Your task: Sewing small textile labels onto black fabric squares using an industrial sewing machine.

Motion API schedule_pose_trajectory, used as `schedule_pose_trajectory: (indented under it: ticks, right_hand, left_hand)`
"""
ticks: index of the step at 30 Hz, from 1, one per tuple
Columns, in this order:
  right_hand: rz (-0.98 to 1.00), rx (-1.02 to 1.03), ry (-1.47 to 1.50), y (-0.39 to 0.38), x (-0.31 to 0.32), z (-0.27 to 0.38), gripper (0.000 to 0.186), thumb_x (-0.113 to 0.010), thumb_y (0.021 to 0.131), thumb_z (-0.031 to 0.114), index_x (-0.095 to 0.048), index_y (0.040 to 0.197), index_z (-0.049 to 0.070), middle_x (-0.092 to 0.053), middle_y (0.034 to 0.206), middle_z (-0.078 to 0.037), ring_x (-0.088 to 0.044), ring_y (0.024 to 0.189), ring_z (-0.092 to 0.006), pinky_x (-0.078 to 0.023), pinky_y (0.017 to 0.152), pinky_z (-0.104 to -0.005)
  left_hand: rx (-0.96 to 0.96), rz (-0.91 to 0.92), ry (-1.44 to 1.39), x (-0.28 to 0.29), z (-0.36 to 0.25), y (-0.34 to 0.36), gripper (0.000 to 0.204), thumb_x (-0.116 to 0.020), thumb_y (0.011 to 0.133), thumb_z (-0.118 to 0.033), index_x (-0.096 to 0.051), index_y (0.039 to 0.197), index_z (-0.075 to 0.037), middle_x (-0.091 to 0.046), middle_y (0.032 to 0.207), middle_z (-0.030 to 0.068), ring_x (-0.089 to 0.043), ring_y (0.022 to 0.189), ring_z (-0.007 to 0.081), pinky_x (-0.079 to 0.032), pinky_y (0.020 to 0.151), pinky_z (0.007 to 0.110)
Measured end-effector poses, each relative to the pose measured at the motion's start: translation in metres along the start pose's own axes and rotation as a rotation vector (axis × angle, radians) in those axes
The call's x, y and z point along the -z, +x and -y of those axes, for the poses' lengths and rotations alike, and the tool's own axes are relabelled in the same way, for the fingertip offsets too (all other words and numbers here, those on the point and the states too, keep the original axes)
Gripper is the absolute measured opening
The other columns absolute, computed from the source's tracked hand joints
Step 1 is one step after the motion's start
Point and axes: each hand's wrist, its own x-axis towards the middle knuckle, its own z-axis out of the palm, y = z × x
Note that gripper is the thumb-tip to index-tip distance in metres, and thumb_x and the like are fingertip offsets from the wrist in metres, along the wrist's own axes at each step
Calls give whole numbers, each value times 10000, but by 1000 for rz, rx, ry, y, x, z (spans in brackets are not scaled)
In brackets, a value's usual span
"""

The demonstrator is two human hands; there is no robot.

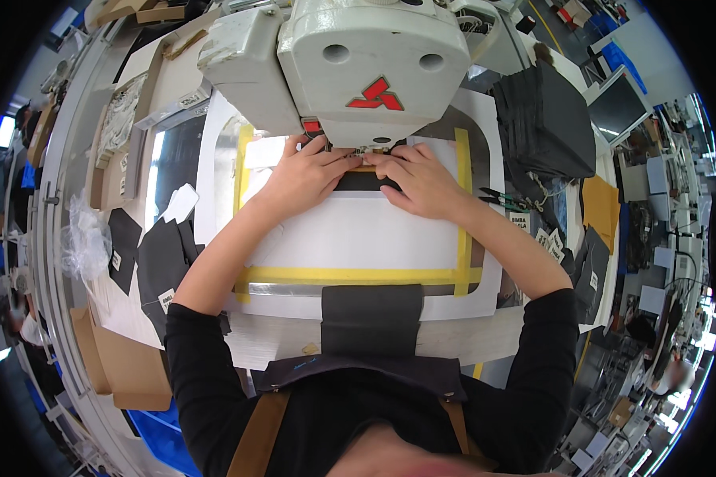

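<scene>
Your two hands meet beneath the large white sewing machine head (374, 67) with the red three-part emblem (376, 94). Your left hand (306, 176) comes in from the left, palm down, its fingers reaching toward the needle area; your right hand (422, 183) mirrors it, fingers bent inward and thumb set apart, lower down. The fingertips of both are close together at a narrow orange-brown strip (363, 168), along the far side of a flat black fabric piece (358, 182). I cannot tell whether either hand pinches the material or only presses on it. That black piece lies between your hands, just in front of the needle area, on a white sheet (350, 234) edged with yellow tape (358, 276).

Nearest your body, a dark grey cloth panel (371, 318) drapes across the near edge of the white bench (282, 342). To your right are a thick stack of dark grey fabric pieces (545, 119), a pair of green-handled snips (497, 197) and a folded orange-yellow piece (601, 211). To your left lie more dark grey fabric pieces (163, 266), a crumpled clear plastic bag (86, 238) and an open cardboard box (119, 143) holding white items.
</scene>
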Motion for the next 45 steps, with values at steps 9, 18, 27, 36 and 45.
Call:
schedule_pose_trajectory:
  ticks: [9,18,27,36,45]
  right_hand:
    - [14,-3,2,-1,-1,1,239,-672,819,171,-513,988,112,-589,1324,-8,-536,1033,-238,-364,908,-398]
    - [-77,83,-112,-3,-1,-1,250,-688,791,154,-579,1012,113,-617,1275,18,-550,1025,-227,-396,901,-386]
    - [-357,103,-24,4,5,-19,135,-697,704,38,-635,813,89,-665,857,-18,-604,823,-208,-463,721,-328]
    - [-335,76,-26,7,6,-16,123,-706,689,54,-646,795,72,-676,886,-54,-624,863,-249,-483,782,-355]
    - [-366,74,14,4,4,-18,122,-713,684,45,-664,795,48,-690,884,-85,-649,838,-263,-505,816,-374]
  left_hand:
    - [1,0,4,0,0,-1,297,-652,857,-164,-674,1149,-210,-643,1155,-65,-534,1044,165,-345,967,409]
    - [-5,-5,-21,1,-1,2,291,-656,854,-159,-685,1140,-206,-651,1147,-53,-539,1057,173,-355,948,403]
    - [197,184,-287,-5,24,13,312,-627,879,-133,-679,1180,-195,-654,947,29,-598,972,258,-411,889,427]
    - [175,255,-259,9,21,14,333,-609,905,-150,-660,1229,-203,-635,1033,57,-592,991,264,-405,916,399]
    - [276,155,-137,36,22,-8,318,-706,829,-188,-680,1122,-68,-648,1173,54,-603,1039,230,-410,959,368]
